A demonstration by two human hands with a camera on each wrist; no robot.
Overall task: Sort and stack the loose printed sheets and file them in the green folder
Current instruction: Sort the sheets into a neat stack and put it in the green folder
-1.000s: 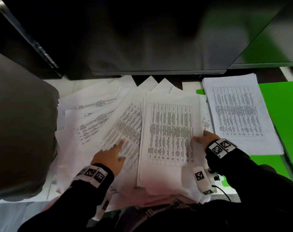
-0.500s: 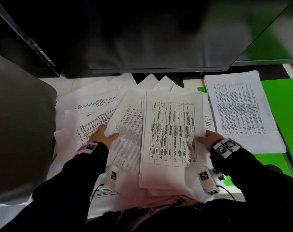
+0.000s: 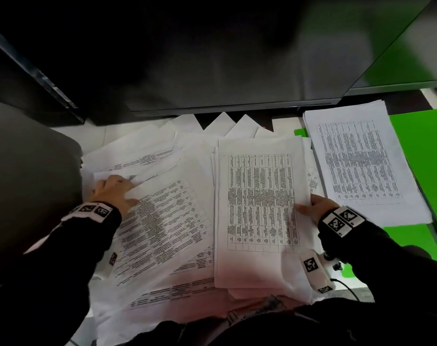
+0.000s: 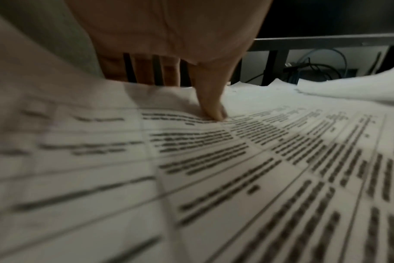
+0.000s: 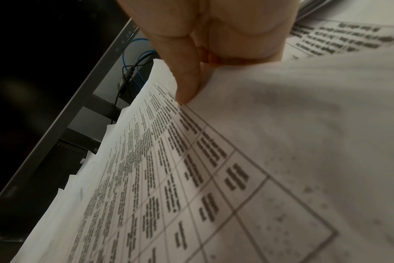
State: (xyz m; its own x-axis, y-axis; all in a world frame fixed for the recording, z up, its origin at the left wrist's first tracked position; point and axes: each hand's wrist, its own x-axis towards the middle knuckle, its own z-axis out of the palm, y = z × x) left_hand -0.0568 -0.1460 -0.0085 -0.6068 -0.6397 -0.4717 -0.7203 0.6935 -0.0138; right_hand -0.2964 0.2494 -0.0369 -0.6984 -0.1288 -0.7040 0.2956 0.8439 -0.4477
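Loose printed sheets (image 3: 142, 151) lie fanned over the white desk. My left hand (image 3: 112, 193) pinches the left edge of one tilted printed sheet (image 3: 162, 221). In the left wrist view its thumb (image 4: 210, 106) presses on the print while the fingers reach past the edge. My right hand (image 3: 314, 208) grips the right edge of a squared stack (image 3: 257, 201) in the middle, and the stack's edge (image 5: 160, 124) sits under the thumb (image 5: 187, 85). The open green folder (image 3: 424, 158) lies at the right with another neat pile (image 3: 362, 161) on it.
A dark monitor (image 3: 212, 58) overhangs the back of the desk, with cables (image 5: 133, 71) behind it. A large grey rounded object (image 3: 25, 183) stands close at the left. More sheets hang over the near desk edge by my body.
My left hand has moved left and back from the middle of the sheets and taken hold of a sheet's left edge. My right hand stays on the stack.
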